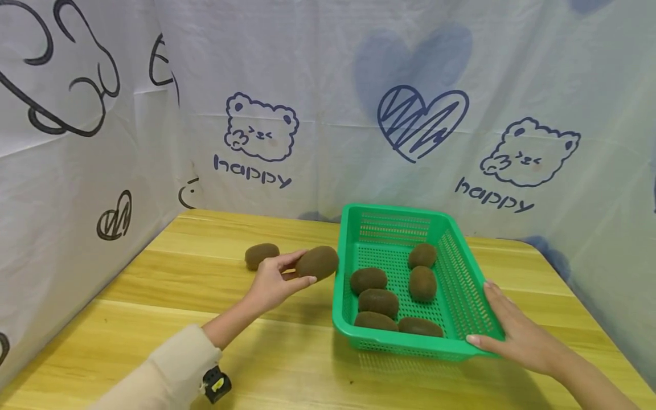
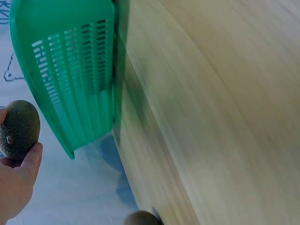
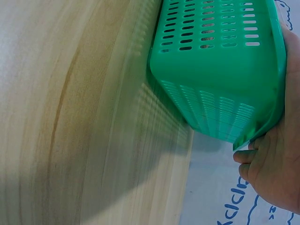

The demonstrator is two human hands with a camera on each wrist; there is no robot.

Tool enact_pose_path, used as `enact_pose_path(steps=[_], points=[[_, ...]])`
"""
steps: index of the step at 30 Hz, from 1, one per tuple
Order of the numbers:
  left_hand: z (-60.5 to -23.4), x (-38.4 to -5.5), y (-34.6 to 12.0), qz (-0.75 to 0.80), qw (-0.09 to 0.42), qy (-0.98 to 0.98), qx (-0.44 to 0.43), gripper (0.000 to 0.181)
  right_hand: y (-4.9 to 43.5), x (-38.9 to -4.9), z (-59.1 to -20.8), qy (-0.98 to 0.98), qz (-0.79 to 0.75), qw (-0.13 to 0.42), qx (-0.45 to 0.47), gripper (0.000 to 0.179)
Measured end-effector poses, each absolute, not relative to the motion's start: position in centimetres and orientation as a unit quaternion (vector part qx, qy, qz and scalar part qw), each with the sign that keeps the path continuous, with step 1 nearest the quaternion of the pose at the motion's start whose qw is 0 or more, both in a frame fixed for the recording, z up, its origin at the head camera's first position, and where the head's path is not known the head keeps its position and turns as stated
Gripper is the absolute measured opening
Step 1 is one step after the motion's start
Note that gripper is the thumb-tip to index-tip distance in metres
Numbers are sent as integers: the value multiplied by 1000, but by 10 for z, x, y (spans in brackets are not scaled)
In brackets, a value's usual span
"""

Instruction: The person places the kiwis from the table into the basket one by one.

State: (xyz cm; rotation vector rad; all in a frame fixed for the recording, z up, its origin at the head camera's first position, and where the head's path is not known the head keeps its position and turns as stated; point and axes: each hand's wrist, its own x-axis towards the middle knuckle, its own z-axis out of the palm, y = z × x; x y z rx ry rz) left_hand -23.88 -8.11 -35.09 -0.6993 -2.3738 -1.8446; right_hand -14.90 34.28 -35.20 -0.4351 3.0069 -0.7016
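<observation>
My left hand (image 1: 274, 285) pinches a brown kiwi (image 1: 318, 263) between thumb and fingers, just outside the left rim of a green plastic basket (image 1: 410, 340). In the left wrist view that kiwi (image 2: 21, 129) shows its stem end. Behind the left hand, another kiwi (image 1: 261, 255) lies on the table. My right hand (image 1: 523, 333) grips the basket's near right corner, thumb over the front rim and fingers along the right side. Inside the basket are several kiwis, a cluster (image 1: 378, 303) at the left and front and a pair (image 1: 422, 283) towards the right.
The wooden table (image 1: 169, 296) carries the basket on its right half. A white printed cloth (image 1: 328, 165) hangs along the back and both sides, close behind the table's far edge. On my left wrist is a black band (image 1: 216, 384).
</observation>
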Motion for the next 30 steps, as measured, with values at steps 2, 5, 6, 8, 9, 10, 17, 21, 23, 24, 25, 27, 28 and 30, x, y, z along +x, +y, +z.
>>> enact_pose_path(steps=[2, 5, 6, 8, 9, 10, 17, 21, 23, 24, 25, 27, 28, 30], points=[[-349, -239, -75, -597, 25, -767, -236, 55, 343, -149, -352, 964, -224, 11, -139, 99], [-348, -238, -67, -596, 23, -763, -248, 55, 343, -149, -352, 963, -229, 12, -140, 99], [-347, -238, -64, -596, 23, -762, -252, 55, 343, -149, -352, 963, -230, 12, -140, 99], [-346, -238, -59, -596, 25, -759, -261, 54, 343, -149, -352, 963, -232, 11, -140, 98], [-345, -238, -56, -596, 26, -758, -264, 54, 343, -149, -352, 962, -234, 12, -140, 98], [-345, -238, -54, -595, 28, -757, -268, 54, 343, -149, -352, 962, -235, 11, -140, 98], [-341, -236, -39, -590, 27, -756, -282, 54, 342, -149, -352, 961, -239, 12, -139, 98], [-339, -236, -31, -585, 23, -758, -287, 55, 342, -149, -352, 961, -238, 12, -140, 98], [-338, -236, -27, -578, 20, -762, -290, 55, 342, -149, -351, 961, -238, 12, -141, 98], [-338, -236, -24, -577, 17, -763, -292, 55, 342, -149, -351, 961, -238, 12, -141, 98], [-338, -236, -22, -574, 15, -764, -296, 55, 342, -149, -351, 961, -239, 12, -141, 98], [-337, -236, -16, -565, 14, -767, -306, 55, 342, -149, -351, 960, -240, 12, -141, 98], [-337, -236, -13, -561, 11, -768, -309, 55, 342, -149, -351, 960, -240, 12, -141, 98], [-337, -235, -8, -550, 10, -770, -322, 55, 343, -149, -351, 960, -241, 13, -141, 98]])
